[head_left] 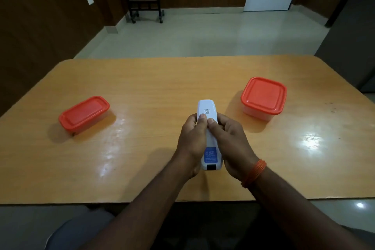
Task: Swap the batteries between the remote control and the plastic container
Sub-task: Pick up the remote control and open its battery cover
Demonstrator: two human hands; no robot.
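Remote control (209, 128): white, smooth, oblong plastic.

Table (154, 87): glossy orange-tan wood-look top w/ rounded corners, glare patches on the near half, brightest at R, plus a few small dark specks (332, 107) nr the R edge. On it at L sits a low rect. container (84, 114), red lid on, set at an angle to the table edge. At R, well apart from it, stands a taller square container (263, 95) w/ pale see-thru body and red lid on.
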